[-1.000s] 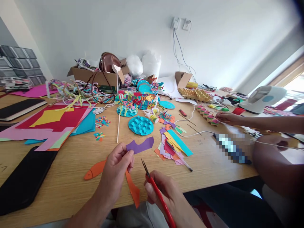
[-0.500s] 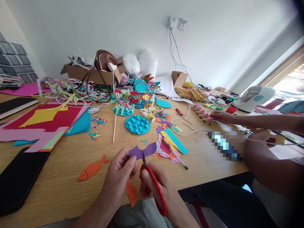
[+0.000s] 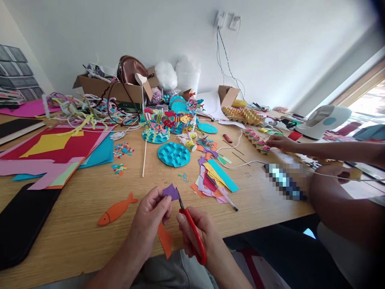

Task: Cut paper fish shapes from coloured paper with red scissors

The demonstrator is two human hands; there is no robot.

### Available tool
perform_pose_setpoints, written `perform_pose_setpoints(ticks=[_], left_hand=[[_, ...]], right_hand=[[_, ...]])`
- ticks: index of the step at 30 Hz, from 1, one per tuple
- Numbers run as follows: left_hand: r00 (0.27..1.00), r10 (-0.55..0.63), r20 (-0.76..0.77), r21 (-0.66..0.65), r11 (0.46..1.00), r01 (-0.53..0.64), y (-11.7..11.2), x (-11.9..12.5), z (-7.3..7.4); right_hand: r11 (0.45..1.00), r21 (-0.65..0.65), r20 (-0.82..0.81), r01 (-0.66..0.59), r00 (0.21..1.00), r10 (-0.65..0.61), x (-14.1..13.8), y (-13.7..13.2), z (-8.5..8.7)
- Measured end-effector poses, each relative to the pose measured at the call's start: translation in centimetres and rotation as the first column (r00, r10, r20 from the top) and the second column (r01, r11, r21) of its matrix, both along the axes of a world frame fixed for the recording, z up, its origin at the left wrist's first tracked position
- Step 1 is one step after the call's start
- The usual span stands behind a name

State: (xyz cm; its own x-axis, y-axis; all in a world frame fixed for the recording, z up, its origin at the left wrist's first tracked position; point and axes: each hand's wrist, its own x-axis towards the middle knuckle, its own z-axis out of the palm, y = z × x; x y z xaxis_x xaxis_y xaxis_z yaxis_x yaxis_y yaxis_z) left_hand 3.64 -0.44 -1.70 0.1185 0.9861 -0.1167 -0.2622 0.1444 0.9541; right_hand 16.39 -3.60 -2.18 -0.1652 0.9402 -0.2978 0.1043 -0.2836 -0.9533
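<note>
In the head view, my left hand (image 3: 155, 210) pinches a small piece of purple paper (image 3: 171, 192) between thumb and fingers. My right hand (image 3: 200, 228) is wrapped round the red handles of a pair of scissors (image 3: 197, 237). The dark blades point up and stand just right of the purple piece's cut edge. Left of my hands lies an orange paper fish (image 3: 116, 210) with a drawn eye and gill line. Below my left fingers is an orange paper scrap (image 3: 165, 241) at the table edge.
Paper strips with a pen (image 3: 224, 194) lie to the right. Ahead are a blue scaled disc (image 3: 173, 154) and a wooden stick (image 3: 144, 156). Coloured sheets (image 3: 57, 148) and a black case (image 3: 27, 224) lie left. A co-worker's arm (image 3: 327, 150) reaches in from the right, near a white cable.
The purple strip has been cut through; its right part is gone from the blades, and where it went cannot be made out. The scissors have moved slightly away from the remaining piece.
</note>
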Motion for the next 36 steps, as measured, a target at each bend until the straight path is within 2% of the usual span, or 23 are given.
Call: perform_pose_setpoints(ticks=[3,7,11,16,22,29,33,36], left_hand=[[0.999,0.019,0.028,-0.011,1.000,-0.019,0.2,-0.2,0.1],[0.998,0.036,0.059,0.009,0.999,-0.037,0.3,-0.6,0.4],[0.998,0.021,0.062,0.044,0.999,-0.024,0.2,-0.7,0.6],[1.000,0.018,0.009,0.097,0.995,-0.019,-0.3,-0.2,0.6],[0.999,-0.044,-0.031,0.073,0.996,0.046,-0.6,0.2,0.4],[0.996,-0.084,-0.037,0.034,0.996,0.086,-0.1,0.3,0.1],[0.995,-0.093,-0.032,0.007,0.996,0.093,-0.1,0.3,0.4],[0.994,-0.106,-0.010,-0.030,0.994,0.106,-0.2,0.5,0.8]], right_hand=[[0.999,0.016,0.047,-0.041,0.998,0.040,0.3,-0.2,0.5],[0.976,0.146,0.218,-0.159,0.968,0.125,0.7,-0.7,1.6],[0.967,0.141,0.329,-0.213,0.931,0.157,0.7,-1.1,2.5],[0.967,0.179,0.314,-0.181,0.942,0.118,0.4,-0.8,2.7],[0.965,0.221,0.262,-0.144,0.962,0.083,0.5,-0.8,2.5],[0.978,0.197,0.274,-0.060,0.962,0.004,0.4,-0.6,1.4],[0.978,0.206,0.305,-0.030,0.952,-0.035,0.4,-0.5,1.1],[0.984,0.175,0.276,-0.033,0.961,-0.016,0.5,-0.4,1.2]])
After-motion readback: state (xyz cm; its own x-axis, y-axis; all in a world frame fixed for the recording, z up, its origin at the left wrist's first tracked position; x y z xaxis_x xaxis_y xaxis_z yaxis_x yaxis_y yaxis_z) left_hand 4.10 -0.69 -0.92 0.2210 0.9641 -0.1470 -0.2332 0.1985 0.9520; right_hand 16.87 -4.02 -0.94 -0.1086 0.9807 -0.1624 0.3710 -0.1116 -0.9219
